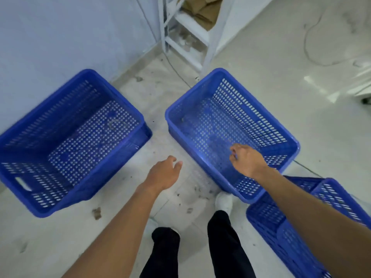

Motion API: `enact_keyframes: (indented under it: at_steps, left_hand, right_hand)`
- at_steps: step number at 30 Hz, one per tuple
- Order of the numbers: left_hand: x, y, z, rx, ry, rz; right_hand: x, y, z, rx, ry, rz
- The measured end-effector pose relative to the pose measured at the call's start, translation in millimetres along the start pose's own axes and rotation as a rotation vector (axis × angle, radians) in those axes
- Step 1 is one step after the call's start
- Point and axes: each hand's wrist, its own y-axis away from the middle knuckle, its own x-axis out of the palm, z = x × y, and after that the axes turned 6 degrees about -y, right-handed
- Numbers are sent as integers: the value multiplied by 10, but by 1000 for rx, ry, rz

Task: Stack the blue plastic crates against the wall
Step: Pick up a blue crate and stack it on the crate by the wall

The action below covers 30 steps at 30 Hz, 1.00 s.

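Note:
Three blue perforated plastic crates stand on the floor. One crate (66, 141) sits at the left next to the pale wall (60, 37), and looks deeper, possibly two nested. A second crate (259, 109) lies ahead to the right, empty. A third crate (281, 223) is at the lower right, partly behind my right forearm. My left hand (163, 173) hovers over the bare floor between the first two crates, fingers loosely apart, holding nothing. My right hand (248, 159) reaches over the second crate's near side with fingers curled down; no grip on the rim is visible.
A white metal shelf frame (200, 37) with brown cardboard stands at the far corner. A thin cable (176, 69) runs along the floor by the wall. My legs in black trousers and white shoes (223, 201) stand below. Dirt specks dot the tiled floor.

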Motion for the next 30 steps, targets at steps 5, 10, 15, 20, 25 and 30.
enact_keyframes:
  at_steps: [5,10,15,20,25,30]
  left_hand:
    - [505,-294,-595,-22,-61,88]
    - [921,-671,-1044,-60,-117,95]
    - [1284,-1163,-1203,-213,-65,79]
    - [1524,-1754,-1238,-463,11,-24]
    - [1599,-2076,-1285,-637,93,-112]
    - [1490,-2260,-973,-678,290,-176]
  right_hand:
    - [0,-101,-972,74,-31,25]
    - [14,-360,-1741,91,-51,38]
    - [86,-747,-2300,94,-49,5]
    - [59,-1252,-2627,88,-66,-69]
    - [6,-1685,-2742,41,-50,-112]
    - [-29,-2021,-2789,40,-48,-79]
